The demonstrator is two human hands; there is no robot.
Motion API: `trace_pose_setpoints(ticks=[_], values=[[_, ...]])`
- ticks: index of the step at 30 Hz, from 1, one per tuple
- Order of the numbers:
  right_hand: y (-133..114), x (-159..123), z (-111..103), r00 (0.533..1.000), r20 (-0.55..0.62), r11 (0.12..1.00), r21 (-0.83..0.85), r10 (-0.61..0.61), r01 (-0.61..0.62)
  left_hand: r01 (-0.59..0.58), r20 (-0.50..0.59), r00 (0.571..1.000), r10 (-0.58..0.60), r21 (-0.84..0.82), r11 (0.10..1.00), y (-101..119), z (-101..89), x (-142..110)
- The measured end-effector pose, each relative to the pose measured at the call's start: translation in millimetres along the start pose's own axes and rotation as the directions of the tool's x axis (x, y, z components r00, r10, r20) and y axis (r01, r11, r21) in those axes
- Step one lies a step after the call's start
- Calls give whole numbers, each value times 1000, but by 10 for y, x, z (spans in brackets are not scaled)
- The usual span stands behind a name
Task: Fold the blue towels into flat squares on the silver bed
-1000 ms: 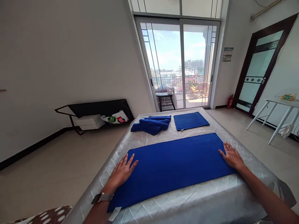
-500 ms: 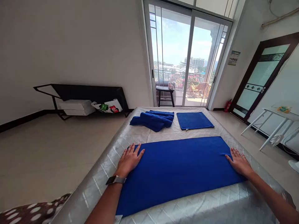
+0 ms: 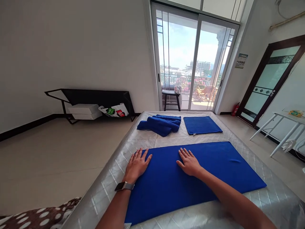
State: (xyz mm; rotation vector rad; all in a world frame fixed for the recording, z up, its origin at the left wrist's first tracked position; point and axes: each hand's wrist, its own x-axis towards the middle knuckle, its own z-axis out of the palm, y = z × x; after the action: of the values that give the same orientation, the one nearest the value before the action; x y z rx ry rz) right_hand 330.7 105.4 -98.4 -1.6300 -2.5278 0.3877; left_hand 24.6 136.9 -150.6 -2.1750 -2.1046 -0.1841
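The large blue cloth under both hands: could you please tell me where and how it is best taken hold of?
Probably at its right edge, coming from the right, with a corner pinched between thumb and fingers. The large blue cloth lies flat on the bed, so its thin rim gives the likeliest hold, and neither hand covers that edge.
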Motion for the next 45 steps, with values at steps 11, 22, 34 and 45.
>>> trace_pose_setpoints(ticks=[11,22,34,45], values=[[2224,-636,-558,874,-92,859,-162,477,-486,27,9,1000,-27,-41,999,-116,130,2],[2543,-761,-536,844,-135,833,-137,520,-535,3,-11,1000,-2,16,1000,-207,226,10],[2090,-660,-874,824,-90,765,-326,560,-556,37,47,998,-39,28,999,64,-114,-13],[398,81,-93,992,19,989,-74,-128,129,34,18,999,-34,7,999,43,-42,11]])
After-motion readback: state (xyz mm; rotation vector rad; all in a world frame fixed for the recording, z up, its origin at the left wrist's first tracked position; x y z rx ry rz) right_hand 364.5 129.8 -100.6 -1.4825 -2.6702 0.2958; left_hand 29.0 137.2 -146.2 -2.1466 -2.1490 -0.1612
